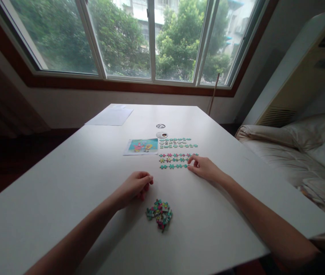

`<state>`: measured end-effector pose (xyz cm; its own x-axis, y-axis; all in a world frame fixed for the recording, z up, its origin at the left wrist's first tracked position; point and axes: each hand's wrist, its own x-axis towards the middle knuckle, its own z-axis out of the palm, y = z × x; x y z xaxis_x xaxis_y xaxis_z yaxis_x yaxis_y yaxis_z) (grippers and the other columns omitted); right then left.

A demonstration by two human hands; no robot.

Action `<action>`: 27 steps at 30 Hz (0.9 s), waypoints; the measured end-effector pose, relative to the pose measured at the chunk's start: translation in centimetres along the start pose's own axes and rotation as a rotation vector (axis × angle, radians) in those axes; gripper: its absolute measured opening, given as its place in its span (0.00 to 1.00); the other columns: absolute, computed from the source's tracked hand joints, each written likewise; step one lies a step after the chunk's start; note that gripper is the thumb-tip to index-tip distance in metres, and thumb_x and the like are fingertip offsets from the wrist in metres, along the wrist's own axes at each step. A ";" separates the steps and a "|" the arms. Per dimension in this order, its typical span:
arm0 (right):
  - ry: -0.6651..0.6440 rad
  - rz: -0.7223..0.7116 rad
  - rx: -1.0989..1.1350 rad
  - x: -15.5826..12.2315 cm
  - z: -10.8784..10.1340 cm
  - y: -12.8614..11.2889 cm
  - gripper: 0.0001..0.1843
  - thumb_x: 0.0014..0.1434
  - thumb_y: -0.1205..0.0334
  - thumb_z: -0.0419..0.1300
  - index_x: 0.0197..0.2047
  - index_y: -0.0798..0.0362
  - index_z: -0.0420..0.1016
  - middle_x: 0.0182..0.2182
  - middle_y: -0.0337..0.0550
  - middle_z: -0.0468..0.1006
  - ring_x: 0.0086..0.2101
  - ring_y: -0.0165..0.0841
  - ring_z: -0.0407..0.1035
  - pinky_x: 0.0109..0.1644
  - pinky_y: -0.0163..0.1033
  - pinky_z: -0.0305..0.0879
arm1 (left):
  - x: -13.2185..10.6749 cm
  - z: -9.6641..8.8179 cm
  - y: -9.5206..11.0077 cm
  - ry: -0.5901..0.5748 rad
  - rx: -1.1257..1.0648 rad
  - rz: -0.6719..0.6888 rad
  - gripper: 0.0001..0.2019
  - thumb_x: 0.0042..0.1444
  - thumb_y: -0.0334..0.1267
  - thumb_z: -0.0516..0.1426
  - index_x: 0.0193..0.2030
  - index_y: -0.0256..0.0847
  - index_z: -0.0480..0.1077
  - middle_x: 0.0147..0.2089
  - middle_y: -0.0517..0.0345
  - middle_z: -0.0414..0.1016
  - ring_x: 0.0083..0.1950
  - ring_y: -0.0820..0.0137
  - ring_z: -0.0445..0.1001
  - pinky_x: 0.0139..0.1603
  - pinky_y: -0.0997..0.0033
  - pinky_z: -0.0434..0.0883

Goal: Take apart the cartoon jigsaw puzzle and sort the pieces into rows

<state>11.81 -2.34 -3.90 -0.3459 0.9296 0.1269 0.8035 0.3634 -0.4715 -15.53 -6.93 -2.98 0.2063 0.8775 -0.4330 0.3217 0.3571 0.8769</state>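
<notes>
My right hand (204,167) is at the right end of the nearest row of jigsaw puzzle pieces (171,166), its thumb and index finger curled around the end piece (185,166). Several more rows of pieces lie beyond, mostly teal, some with pink and yellow. Curled closed just above the table, my left hand (138,185) has its thumb pressed against the index finger; whatever it holds, if anything, is hidden. Close to me, right of that hand, sits a loose pile of puzzle pieces (159,214). A printed picture (142,146) with pink and yellow cartoon figures lies left of the rows.
On the white table (50,183), two small round items (161,135) lie behind the rows. Sheets of paper (111,116) rest at the far left corner. A pale leather sofa (294,141) stands to the right, and a window (151,42) is beyond the table.
</notes>
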 end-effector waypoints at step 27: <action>-0.246 -0.382 0.059 -3.6 1.1 -8.7 0.14 0.50 0.51 0.59 0.37 0.50 0.72 0.26 0.37 0.71 0.27 0.27 0.63 0.30 0.31 0.53 | -0.3 0.1 0.0 -0.013 0.082 0.096 0.13 0.46 0.46 0.54 0.27 0.36 0.63 0.18 0.67 0.62 0.13 0.80 0.60 0.13 0.81 0.53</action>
<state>5.54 -8.93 -1.22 -0.7225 0.6850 0.0935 0.5697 0.6665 -0.4809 -15.52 -7.25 -2.90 0.2515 0.9021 -0.3508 0.3746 0.2435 0.8946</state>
